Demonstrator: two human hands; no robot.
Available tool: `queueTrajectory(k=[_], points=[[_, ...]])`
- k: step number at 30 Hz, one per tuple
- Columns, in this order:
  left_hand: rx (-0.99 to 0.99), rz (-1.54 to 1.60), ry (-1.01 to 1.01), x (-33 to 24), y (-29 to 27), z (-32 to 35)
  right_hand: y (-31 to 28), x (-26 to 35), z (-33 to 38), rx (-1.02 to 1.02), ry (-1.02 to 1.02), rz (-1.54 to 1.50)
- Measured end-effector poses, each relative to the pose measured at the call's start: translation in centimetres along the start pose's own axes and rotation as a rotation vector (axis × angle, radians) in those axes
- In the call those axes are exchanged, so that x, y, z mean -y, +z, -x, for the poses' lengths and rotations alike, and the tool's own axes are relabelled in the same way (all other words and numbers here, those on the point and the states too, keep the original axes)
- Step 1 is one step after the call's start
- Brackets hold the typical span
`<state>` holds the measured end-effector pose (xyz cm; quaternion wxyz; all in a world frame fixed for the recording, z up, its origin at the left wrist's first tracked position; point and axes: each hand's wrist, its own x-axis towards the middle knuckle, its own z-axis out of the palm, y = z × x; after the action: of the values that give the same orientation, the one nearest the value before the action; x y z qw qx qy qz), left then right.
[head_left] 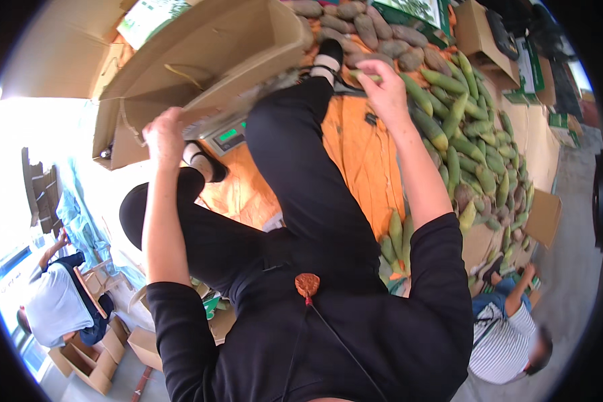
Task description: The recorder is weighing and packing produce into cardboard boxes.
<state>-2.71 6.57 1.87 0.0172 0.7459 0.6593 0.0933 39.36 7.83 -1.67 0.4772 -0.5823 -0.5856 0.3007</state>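
Observation:
My left hand [164, 136] is at the near edge of a large open cardboard box [248, 47], its fingers curled over the edge. The box stands at the upper left, on or against a scale [229, 136] with a lit green display. My right hand [385, 94] is raised between my right foot and the pile, its fingers closed round a small green radish [366, 76], mostly hidden by the hand. To its right spreads a large heap of long green radishes [472, 144]. Brownish-red, oblong roots [375, 30] lie beyond the hand.
An orange cloth [362, 154] covers the floor between my legs and the heap. More cardboard boxes [486, 43] stand at the far right. One person [67, 295] is at the lower left, another [506, 335] at the lower right. Open cartons [90, 362] lie behind my left side.

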Motion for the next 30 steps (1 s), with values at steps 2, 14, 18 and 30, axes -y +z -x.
queueTrajectory(k=[2,14,18,30], points=[[-0.016,0.04,0.01,-0.4,-0.6,-0.1,-3.9,-5.7,4.3,0.023,0.182,0.198],[-0.036,0.106,0.034,-0.7,0.3,0.0,-13.6,-22.9,36.9,0.345,0.961,0.798],[-0.01,0.035,0.021,-0.7,-0.4,0.3,-11.6,-20.3,38.1,0.446,1.222,0.746],[-0.002,0.023,0.014,-0.7,0.0,0.2,-7.4,-17.0,38.1,0.66,1.044,0.973]])
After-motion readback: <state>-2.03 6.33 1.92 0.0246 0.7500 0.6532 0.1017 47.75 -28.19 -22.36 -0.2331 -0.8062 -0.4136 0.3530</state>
